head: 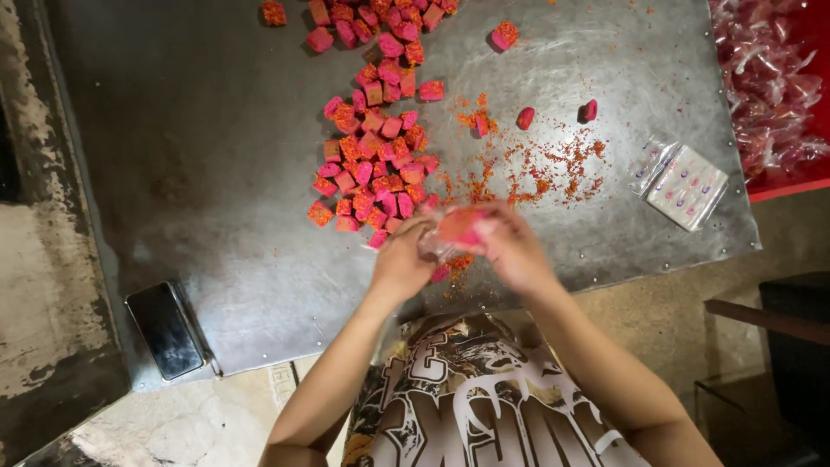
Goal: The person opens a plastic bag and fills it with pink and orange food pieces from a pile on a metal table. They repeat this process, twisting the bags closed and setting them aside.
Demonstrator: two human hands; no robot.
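My left hand [402,259] and my right hand [514,246] meet over the near edge of a metal table [207,173]. Together they hold a pink-and-orange sweet in a clear wrapper [454,229]; the picture there is blurred. Right behind my hands lies a pile of pink sweets with orange crumb coating [376,160], stretching to the far edge. Three loose sweets [526,118] sit apart to the right, among scattered orange crumbs [545,169].
A stack of small clear printed bags [687,186] lies at the table's right. A red bin of wrapped sweets [769,78] stands at the far right. A dark phone [164,329] rests on the table's near left corner. A dark stool [778,320] is at my right.
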